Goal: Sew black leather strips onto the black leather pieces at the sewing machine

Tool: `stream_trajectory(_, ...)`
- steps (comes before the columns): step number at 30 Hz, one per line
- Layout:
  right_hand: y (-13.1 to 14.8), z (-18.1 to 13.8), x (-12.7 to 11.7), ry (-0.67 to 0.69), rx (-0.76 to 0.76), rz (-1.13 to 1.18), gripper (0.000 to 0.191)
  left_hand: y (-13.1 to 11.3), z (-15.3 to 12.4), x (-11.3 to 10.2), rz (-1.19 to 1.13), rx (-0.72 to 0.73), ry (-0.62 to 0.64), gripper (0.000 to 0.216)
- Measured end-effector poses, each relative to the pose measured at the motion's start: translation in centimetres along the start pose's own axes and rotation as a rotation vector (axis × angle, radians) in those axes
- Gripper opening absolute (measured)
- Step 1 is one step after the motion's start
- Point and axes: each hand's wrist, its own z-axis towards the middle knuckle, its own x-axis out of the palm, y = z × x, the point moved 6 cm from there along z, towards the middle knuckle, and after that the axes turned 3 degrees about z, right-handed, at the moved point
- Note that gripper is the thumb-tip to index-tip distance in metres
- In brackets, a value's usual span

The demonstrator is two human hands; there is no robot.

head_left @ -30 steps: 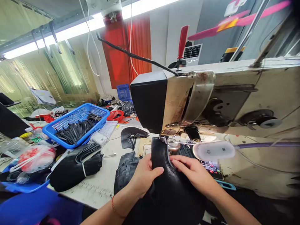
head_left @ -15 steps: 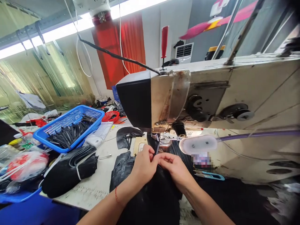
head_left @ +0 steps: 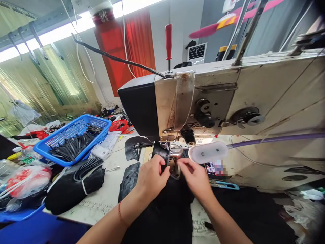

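Under the big sewing machine's head, we've got our black piece running back and draping toward us. Our left hand has curled fingers gripping it; our right hand has thumb and fingertips by the curved edge, can't tell if they're pinching. Looks like we're lining up that curve for stitching, so the next move probably calls for keeping it even and feeding gently.
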Motion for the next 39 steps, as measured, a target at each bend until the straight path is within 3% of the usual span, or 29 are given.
stream_trajectory(3,-3.2,1.3,-3.8,-0.132,0.06,-0.255,0.015,2.6,-0.9,-0.4,-0.206,-0.091,-0.069,0.013)
stream_trajectory(7,-6.2,2.1,-6.0,-0.065,0.098,-0.494,0.012,4.9,-2.0,-0.2,-0.404,-0.177,-0.075,0.016)
stream_trajectory(14,-8.2,1.9,-5.0,0.088,0.13,-0.694,0.006,5.4,-3.0,1.2,-0.532,-0.209,-0.013,0.015)
stream_trajectory(21,-7.9,3.0,-2.9,0.098,0.068,-0.76,0.013,6.1,-4.7,2.0,-0.64,-0.272,0.03,0.017)
stream_trajectory(25,-7.8,2.9,-4.2,0.063,0.067,-0.734,0.013,6.7,-6.0,1.9,-0.669,-0.314,0.055,0.02)
stream_trajectory(29,-7.4,0.9,-9.6,0.027,0.065,-0.693,0.028,6.5,-7.3,1.7,-0.665,-0.332,0.095,0.022)
stream_trajectory(32,-8.0,-2.3,-13.7,0.135,0.045,-0.686,0.035,5.0,-8.1,2.2,-0.65,-0.32,0.195,0.021)
stream_trajectory(33,-8.5,-3.5,-14.5,0.216,0.012,-0.697,0.041,4.2,-8.3,2.5,-0.635,-0.303,0.243,0.019)
stream_trajectory(35,-9.8,-6.0,-15.2,0.41,-0.08,-0.803,0.073,2.4,-8.4,3.1,-0.586,-0.251,0.342,0.014)
stream_trajectory(37,-11.2,-7.8,-15.5,0.52,-0.13,-0.937,0.099,0.6,-8.2,3.7,-0.533,-0.184,0.43,0.007)
stream_trajectory(39,-12.1,-8.6,-15.5,0.578,-0.128,-1.029,0.108,-1.1,-7.8,4.3,-0.488,-0.094,0.502,0.003)
